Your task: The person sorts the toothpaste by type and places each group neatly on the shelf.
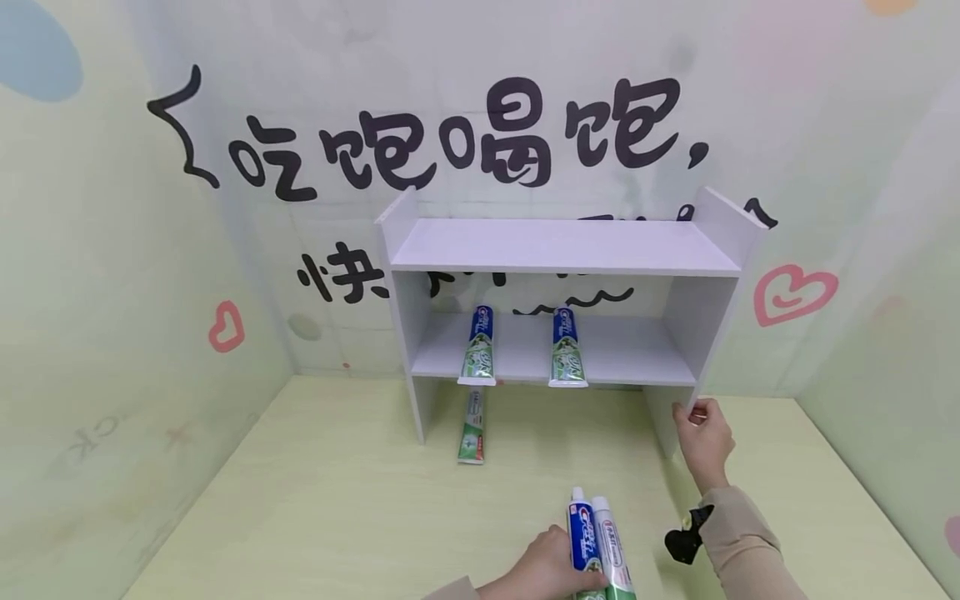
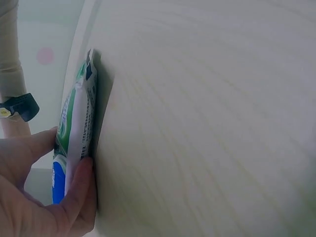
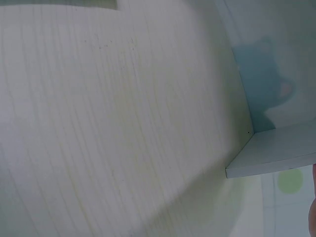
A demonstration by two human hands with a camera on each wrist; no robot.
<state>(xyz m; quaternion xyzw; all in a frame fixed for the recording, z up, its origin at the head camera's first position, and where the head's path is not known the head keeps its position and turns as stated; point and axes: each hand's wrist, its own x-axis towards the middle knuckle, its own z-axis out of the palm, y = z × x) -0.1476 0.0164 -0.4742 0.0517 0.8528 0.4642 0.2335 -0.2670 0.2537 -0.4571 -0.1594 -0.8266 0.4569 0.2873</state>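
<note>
In the head view my left hand (image 1: 546, 565) holds a blue, white and green toothpaste tube (image 1: 582, 529) low over the table. The left wrist view shows thumb and fingers on either side of that tube (image 2: 74, 123). Beside it lies a white and green toothpaste tube (image 1: 611, 542). My right hand (image 1: 707, 440) pinches the front edge of the right side panel of a white shelf (image 1: 551, 250). On its middle board rest two blue and green toothpaste tubes (image 1: 478, 346), caps toward the back. Only a sliver of the right hand appears in the right wrist view.
Under the shelf's left part, a green and white toothpaste tube (image 1: 472, 429) lies on the pale wood table (image 1: 315, 500). Printed walls close the space at the back (image 1: 337, 333), left and right. A black wrist camera (image 1: 686, 537) sits on the right wrist.
</note>
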